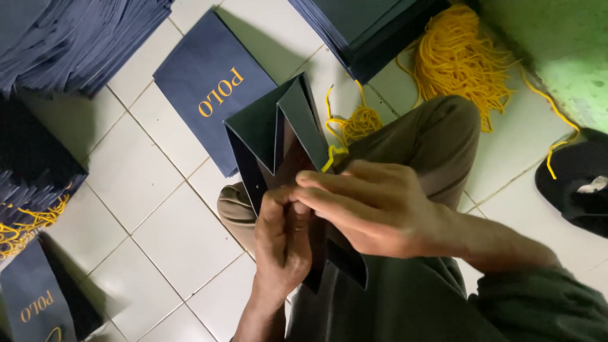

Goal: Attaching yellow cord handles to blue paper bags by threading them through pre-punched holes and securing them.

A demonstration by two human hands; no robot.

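The dark navy folded paper bag stood propped against the person's khaki-trousered knee, just left of the frame's centre, its gusset end pointing toward eleven o'clock, probably so its top edge faced the fingers. The left hand came up from six o'clock and was clenched on the bag's edge, thumb and fingers pinched tight. The right hand reached in from four o'clock, fingers half curled and closed over the same edge; a yellow cord emerged from under its fingertips and ran to a small coil at one o'clock. On the white tiled floor, a flat navy bag with gold lettering lay at eleven o'clock. Stacks of navy bags sat at ten and twelve, and a heap of yellow cords at one, likely kept within reach.
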